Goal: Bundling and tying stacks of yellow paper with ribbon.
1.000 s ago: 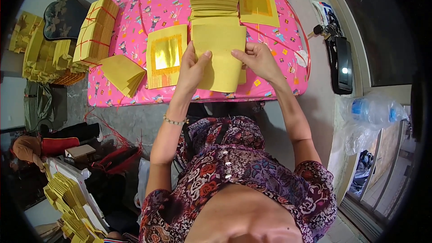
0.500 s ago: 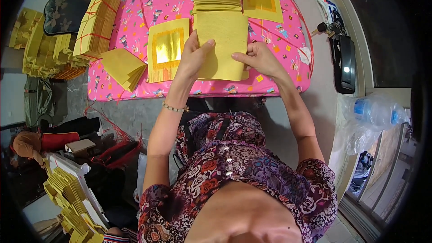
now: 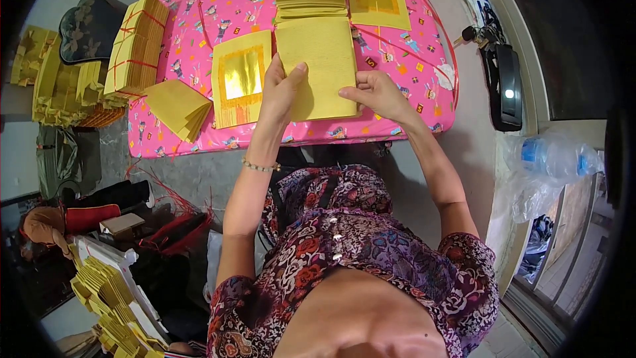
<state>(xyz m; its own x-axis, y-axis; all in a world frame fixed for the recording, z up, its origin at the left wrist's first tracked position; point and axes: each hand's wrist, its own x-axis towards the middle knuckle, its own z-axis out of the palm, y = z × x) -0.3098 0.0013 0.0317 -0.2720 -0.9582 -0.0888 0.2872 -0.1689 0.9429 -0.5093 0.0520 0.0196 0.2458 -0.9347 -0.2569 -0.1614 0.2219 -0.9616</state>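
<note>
A stack of plain yellow paper sheets (image 3: 321, 46) lies in front of me at the near edge of the pink patterned table (image 3: 199, 138). My left hand (image 3: 281, 86) grips the sheets' left edge, thumb on top. At the lower right edge, my right hand (image 3: 376, 93) pinches them between thumb and curled fingers. Left of them lies a yellow sheet with a shiny gold square (image 3: 242, 79). Beyond stands a taller stack of yellow paper (image 3: 310, 0), and a gold-square sheet (image 3: 379, 0) lies to its right. How many sheets I hold is hidden.
Folded yellow papers (image 3: 177, 109) and a bundle tied with red string (image 3: 137, 46) sit at the table's left. More yellow bundles (image 3: 59, 86) are stacked further left. Red strings (image 3: 177, 225) lie on the floor. At right are a black case (image 3: 505, 86) and plastic-wrapped bottles (image 3: 553, 159).
The whole view has shifted slightly. The top sheet, curved and bent at its right edge before, now lies flatter on the stack. Both hands keep their hold on its sides.
</note>
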